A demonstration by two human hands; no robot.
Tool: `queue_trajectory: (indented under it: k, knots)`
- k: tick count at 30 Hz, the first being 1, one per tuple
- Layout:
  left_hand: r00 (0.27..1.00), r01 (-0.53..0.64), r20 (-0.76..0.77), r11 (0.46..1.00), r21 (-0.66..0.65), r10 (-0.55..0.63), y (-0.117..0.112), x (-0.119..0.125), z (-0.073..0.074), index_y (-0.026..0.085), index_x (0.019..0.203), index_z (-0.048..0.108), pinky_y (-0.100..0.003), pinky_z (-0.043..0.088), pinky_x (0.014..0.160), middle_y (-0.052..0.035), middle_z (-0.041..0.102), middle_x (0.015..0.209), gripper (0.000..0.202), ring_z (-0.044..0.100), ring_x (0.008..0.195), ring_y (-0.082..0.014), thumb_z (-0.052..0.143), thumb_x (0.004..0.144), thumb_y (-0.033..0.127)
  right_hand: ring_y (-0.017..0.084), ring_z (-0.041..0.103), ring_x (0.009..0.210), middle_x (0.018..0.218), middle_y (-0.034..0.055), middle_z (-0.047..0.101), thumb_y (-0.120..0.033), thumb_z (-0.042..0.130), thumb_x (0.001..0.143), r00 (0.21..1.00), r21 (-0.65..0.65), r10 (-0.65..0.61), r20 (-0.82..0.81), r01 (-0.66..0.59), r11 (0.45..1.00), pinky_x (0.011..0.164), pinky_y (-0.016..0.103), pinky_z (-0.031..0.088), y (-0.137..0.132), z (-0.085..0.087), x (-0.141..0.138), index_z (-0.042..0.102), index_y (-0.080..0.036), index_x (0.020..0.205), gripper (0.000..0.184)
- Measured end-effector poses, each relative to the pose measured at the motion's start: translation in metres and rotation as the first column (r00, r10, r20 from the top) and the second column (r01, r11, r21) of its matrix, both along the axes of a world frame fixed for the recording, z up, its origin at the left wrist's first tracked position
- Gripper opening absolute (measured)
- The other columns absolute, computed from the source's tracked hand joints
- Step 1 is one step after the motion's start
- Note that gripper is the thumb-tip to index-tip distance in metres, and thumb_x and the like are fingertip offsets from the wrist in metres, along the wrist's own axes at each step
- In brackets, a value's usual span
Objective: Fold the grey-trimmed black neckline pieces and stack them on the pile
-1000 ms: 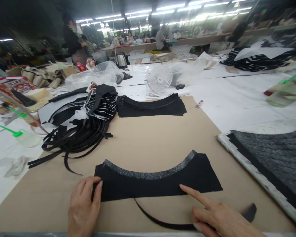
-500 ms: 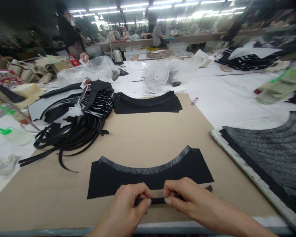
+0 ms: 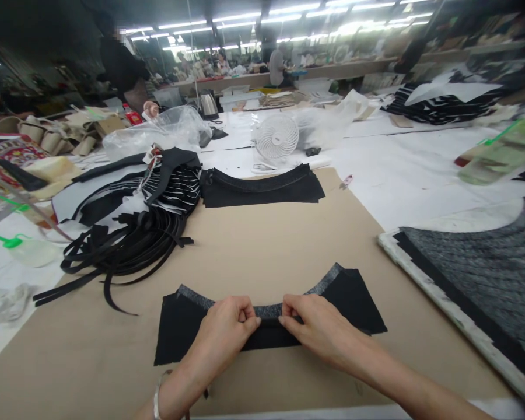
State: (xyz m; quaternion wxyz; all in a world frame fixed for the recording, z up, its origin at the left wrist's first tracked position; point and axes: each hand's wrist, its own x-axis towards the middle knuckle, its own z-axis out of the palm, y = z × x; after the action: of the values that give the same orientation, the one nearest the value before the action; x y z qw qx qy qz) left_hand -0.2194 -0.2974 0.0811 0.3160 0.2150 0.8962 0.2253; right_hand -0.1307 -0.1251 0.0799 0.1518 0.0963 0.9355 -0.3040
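A curved black fabric piece [image 3: 354, 306] with a grey inner edge lies on the tan board [image 3: 266, 245] near the front. Both my hands rest on its middle, at the grey edge. My left hand [image 3: 227, 326] and my right hand [image 3: 312, 324] are closed in pinches, fingertips almost meeting, holding a thin black strip [image 3: 269, 318] against the grey edge. Most of the strip is hidden under my fingers.
A bundle of black strips [image 3: 126, 248] lies at the left. A stack of similar black curved pieces [image 3: 262, 186] sits farther back, with a small white fan [image 3: 277, 137] behind. A grey and black board [image 3: 476, 268] lies at the right. People work at far tables.
My hands carried the black strip forward from below the fabric piece onto its grey inner edge. A second ago they lay apart, the left on the piece's left end, the right pointing.
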Motion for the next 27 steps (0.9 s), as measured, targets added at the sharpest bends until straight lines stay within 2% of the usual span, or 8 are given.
queue_trajectory:
  k: [9,19,27]
  knots:
    - [0.997,-0.027,-0.069,0.998,-0.058,0.023,0.005,-0.007,-0.005,0.020,0.066,0.063,-0.023,0.025,0.055,0.0032,0.059,0.060,0.011,0.052,0.060,-0.0121,0.058,0.075,0.024,0.020,0.065,0.072,0.075,0.0052,0.070,-0.024,0.048,0.090,0.999,0.185,0.014,0.046,-0.022,0.983,0.056,0.027,0.026,-0.011,-0.002,-0.012,0.063,-0.020,0.078,0.019]
    - [0.997,-0.024,-0.079,0.997,-0.067,0.019,0.006,-0.009,-0.008,0.021,0.067,0.065,-0.024,0.026,0.056,0.0032,0.058,0.059,0.011,0.053,0.060,-0.0122,0.057,0.075,0.023,0.021,0.067,0.073,0.076,0.0052,0.071,-0.025,0.049,0.089,0.999,0.196,-0.006,0.049,-0.004,0.981,0.056,0.027,0.027,-0.013,-0.010,-0.011,0.064,-0.020,0.078,0.019]
    - [0.996,-0.040,-0.088,0.994,-0.099,0.031,0.007,-0.006,-0.008,0.021,0.067,0.065,-0.024,0.026,0.056,0.0021,0.061,0.063,0.009,0.054,0.063,-0.0127,0.059,0.074,0.023,0.021,0.067,0.075,0.076,0.0053,0.070,-0.025,0.049,0.090,0.998,0.204,-0.005,0.064,-0.008,0.979,0.056,0.028,0.028,-0.014,-0.007,-0.012,0.064,-0.020,0.078,0.020]
